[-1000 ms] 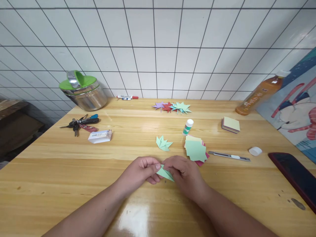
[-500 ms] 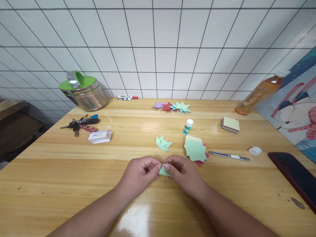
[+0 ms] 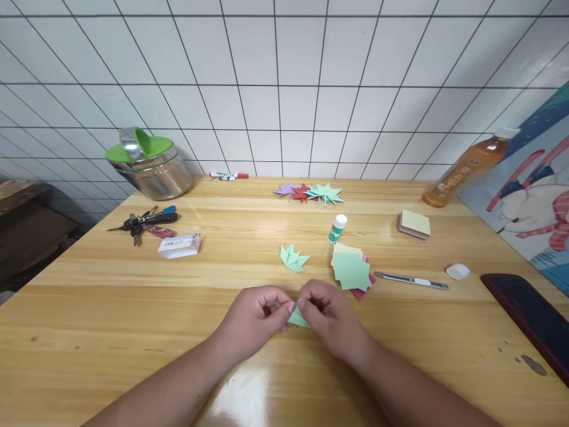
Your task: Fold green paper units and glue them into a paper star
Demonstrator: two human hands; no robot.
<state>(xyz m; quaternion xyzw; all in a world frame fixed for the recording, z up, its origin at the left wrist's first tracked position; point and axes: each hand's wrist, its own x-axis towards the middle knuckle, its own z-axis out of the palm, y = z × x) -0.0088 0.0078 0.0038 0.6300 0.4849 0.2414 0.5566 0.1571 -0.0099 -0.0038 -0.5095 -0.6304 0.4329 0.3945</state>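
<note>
Between my two hands is a small folded piece of light green paper (image 3: 299, 318), partly covered by the fingers. My left hand (image 3: 260, 314) pinches its upper left edge with thumb and forefinger. From the other side, my right hand (image 3: 331, 314) grips the same paper, its thumb close to the left one. Just beyond the hands lies a pointed, folded green paper piece (image 3: 293, 258). Right of that is a fanned stack of coloured paper squares (image 3: 352, 270), green on top. A glue stick (image 3: 338, 228) with a white cap stands behind the stack.
Folded paper leaves (image 3: 326, 193) lie near the wall, with a marker (image 3: 229, 176) to their left. A utility knife (image 3: 411, 280), white cap (image 3: 457, 271), phone (image 3: 528, 320), note pad (image 3: 414, 224) and bottle (image 3: 466, 169) are rightward. Keys (image 3: 144, 222), a small box (image 3: 179, 245) and a steel pot (image 3: 162, 175) sit left.
Both hands have shifted the green paper slightly toward me, and its visible part now looks more like a triangle. The thumbs have come closer together. Other things stay put.
</note>
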